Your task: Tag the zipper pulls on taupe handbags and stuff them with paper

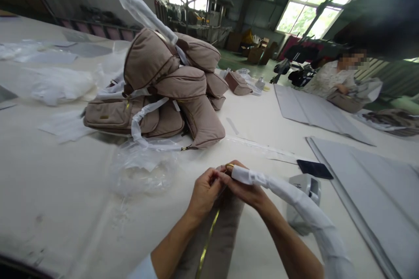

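Grip: left hand (203, 192) and right hand (245, 188) both pinch gold metal ring (229, 165), lower centre. White paper sleeve (294, 200) should sit snug, and taupe zipped fabric bag (218, 237) flat.

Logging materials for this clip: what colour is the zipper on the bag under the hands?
Gold zipper on a taupe-brown bag; clearest in the head view.

A plain taupe bag (216, 244) with a gold zipper line (207, 244) is seen near, and its strap is wrapped in white paper (294, 200). The piled bags (163, 91) farther off are shown in the same taupe. The tabletop (49, 192) is off-white; grey sheets (369, 183) and a black card (314, 168) are seen on the right.
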### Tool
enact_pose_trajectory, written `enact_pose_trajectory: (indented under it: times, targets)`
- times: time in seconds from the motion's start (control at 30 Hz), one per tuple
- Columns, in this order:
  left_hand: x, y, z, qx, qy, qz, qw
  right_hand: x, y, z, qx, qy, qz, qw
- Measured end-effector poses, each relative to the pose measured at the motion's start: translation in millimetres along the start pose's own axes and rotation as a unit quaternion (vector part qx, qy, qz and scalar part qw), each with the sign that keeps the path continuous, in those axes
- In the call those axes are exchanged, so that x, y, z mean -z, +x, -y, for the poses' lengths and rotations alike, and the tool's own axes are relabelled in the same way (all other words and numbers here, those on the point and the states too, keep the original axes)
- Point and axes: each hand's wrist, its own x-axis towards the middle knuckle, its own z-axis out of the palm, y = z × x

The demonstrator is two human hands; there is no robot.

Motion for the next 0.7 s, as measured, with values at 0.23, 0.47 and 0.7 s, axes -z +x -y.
enact_pose_trajectory:
  times: [0.23,0.47,0.7]
  targets:
    - [-18.2,34.3,-2.4,-0.026,0.104,0.075,0.991,52.6,16.9,-28.9,0.015,0.114,0.173,0.978]
    - [-30.6,26.3,15.0,0.139,-0.045,0.052,0.988,48.8,8.8,-46.2,-0.003,0.2,0.097,0.975]
    - [-37.2,14.7,22.0,0.158,-0.046,0.016,0.986,50.8,7.6,-49.1,-0.03,0.152,0.074,0.985]
